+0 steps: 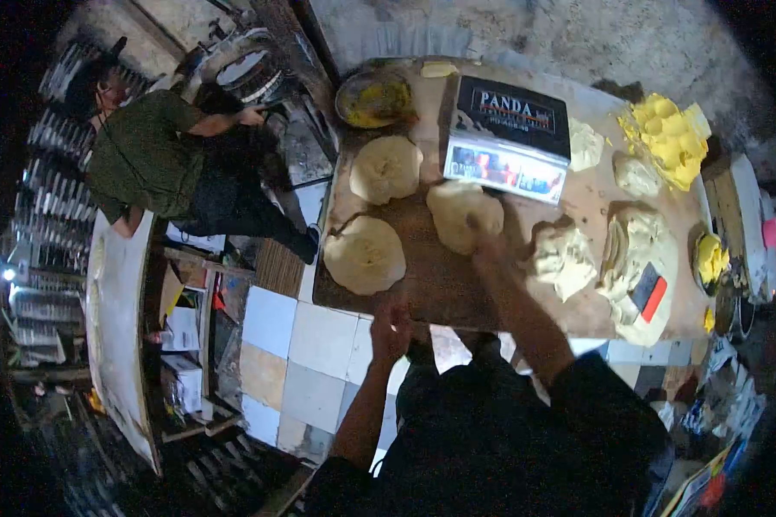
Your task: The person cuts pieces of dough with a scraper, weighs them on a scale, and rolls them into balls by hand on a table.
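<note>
My right hand (489, 244) reaches over a flattened round of dough (457, 207), its blurred fingers right at the dough's surface. At the front edge of the wooden table (444, 293), my left hand (391, 334) hangs low, its fingers hard to make out in the dim light. Near it lies another dough round (365, 255), dimpled in the middle. A third round (384, 169) rests further back. To the right are a rough dough lump (564, 261) and a larger dough mass (634, 246), with a red and black scraper (649, 294) on top.
A black and white PANDA box (509, 129) stands at the back centre. Behind the rounds sits a bowl with yellow contents (375, 99). A yellow egg tray (668, 138) occupies the back right corner. At left, a person in a green shirt (151, 146) stands by another table (116, 310).
</note>
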`<state>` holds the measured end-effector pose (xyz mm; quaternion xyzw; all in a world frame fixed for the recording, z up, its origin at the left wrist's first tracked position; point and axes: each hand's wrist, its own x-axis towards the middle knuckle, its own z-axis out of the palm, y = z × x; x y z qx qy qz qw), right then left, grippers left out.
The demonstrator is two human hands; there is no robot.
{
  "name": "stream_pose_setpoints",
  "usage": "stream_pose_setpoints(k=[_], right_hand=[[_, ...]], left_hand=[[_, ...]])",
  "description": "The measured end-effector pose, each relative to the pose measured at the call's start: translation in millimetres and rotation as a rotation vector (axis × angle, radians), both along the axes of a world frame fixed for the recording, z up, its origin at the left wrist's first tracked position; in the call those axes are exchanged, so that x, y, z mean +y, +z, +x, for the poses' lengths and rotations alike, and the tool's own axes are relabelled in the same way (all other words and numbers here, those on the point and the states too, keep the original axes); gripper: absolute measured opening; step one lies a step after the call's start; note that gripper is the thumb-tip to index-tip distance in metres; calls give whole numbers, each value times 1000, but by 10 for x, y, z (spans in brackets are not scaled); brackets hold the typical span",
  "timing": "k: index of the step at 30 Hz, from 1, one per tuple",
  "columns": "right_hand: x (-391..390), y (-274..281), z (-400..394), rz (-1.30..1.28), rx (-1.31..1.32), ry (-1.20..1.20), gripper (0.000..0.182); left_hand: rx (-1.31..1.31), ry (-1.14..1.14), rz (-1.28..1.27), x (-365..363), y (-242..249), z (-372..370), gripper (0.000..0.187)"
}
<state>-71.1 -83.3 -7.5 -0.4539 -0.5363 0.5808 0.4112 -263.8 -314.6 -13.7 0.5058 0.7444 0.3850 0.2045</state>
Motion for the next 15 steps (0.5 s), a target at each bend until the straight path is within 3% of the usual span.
stream_pose_setpoints(k=[2,3,6,8,9,10,11,12,14,15], right_hand=[[39,614,-216,89,-124,6,48],[13,795,-258,105,-143,-4,51],[-265,361,22,80,-165,-79,52],[-766,285,174,-138,-137,-258,44],[-931,272,143,-623,515,-431,42],[-1192,-74,305,-808,437,-409,41],[-1394,-451,444,-998,365,-385,40],[-1422,-548,440,-1001,458,-442,40],[-1167,-423,240,-975,648,-479,43],[-956,-211,108,-952,743,-462,47]], left_hand=[[-164,34,97,-36,365,-172,19],[-144,20,104,-61,233,-297,19],[-145,-31,126,-18,216,-343,18],[-121,-113,121,88,117,-315,19],[-173,-149,65,163,148,-241,20],[-225,-181,10,245,143,-146,21],[-71,-252,42,297,25,-73,23],[-142,-273,13,361,50,-32,25],[-266,-295,-32,612,161,56,28],[-351,-225,-18,639,-9,118,27]])
